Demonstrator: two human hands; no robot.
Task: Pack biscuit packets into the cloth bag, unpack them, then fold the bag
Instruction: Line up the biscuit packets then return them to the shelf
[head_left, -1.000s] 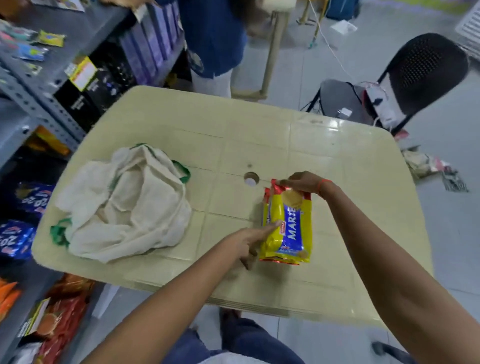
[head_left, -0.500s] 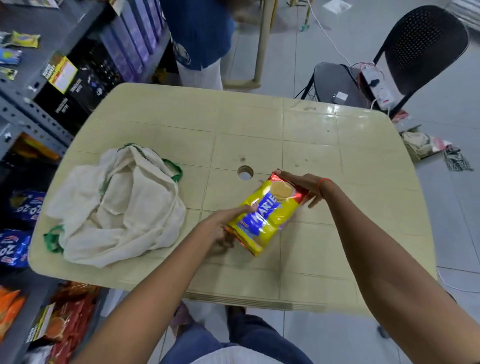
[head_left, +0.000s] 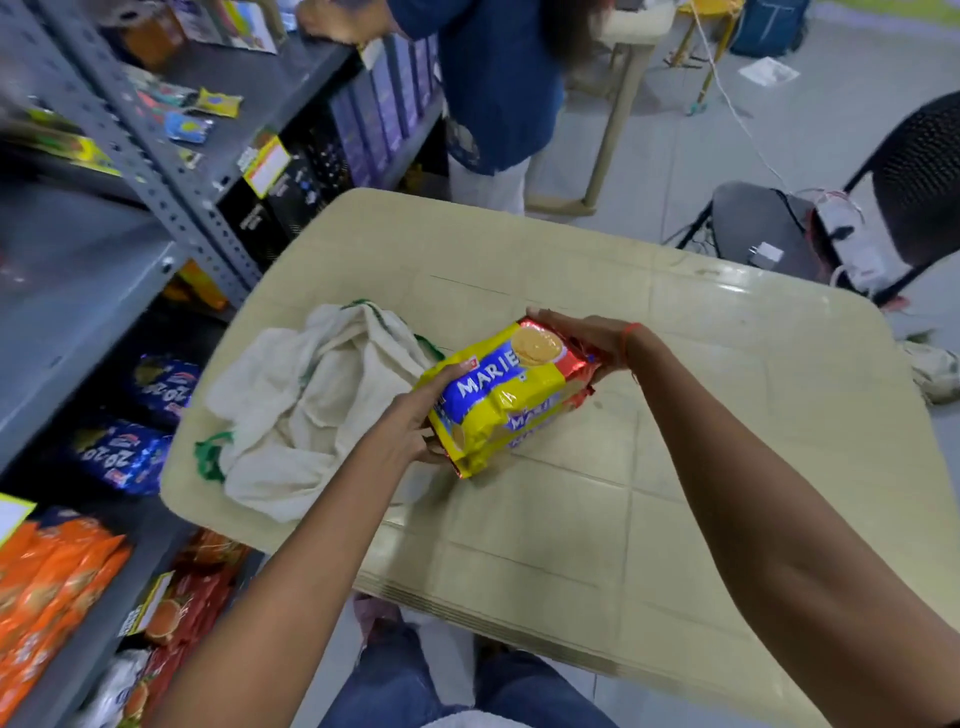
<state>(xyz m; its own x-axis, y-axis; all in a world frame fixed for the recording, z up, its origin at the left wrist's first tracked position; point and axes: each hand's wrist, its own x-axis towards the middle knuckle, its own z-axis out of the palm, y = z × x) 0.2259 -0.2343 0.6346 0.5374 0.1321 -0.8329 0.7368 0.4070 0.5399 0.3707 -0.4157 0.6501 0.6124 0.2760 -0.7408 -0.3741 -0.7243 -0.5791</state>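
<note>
A stack of yellow and blue Marie biscuit packets is lifted off the cream plastic table, tilted, between both hands. My left hand grips the near left end. My right hand holds the far red end. At least two packets show in the stack. The off-white cloth bag with green handles lies crumpled on the table's left side, just left of the packets. Its opening cannot be made out.
A grey metal shelf rack with snack packets and boxes runs along the left. A person in blue stands beyond the table's far edge. A black chair with cables stands at the right.
Both hands have lifted the packets off the table and swung them left toward the bag. The view has turned left toward the shelves.
</note>
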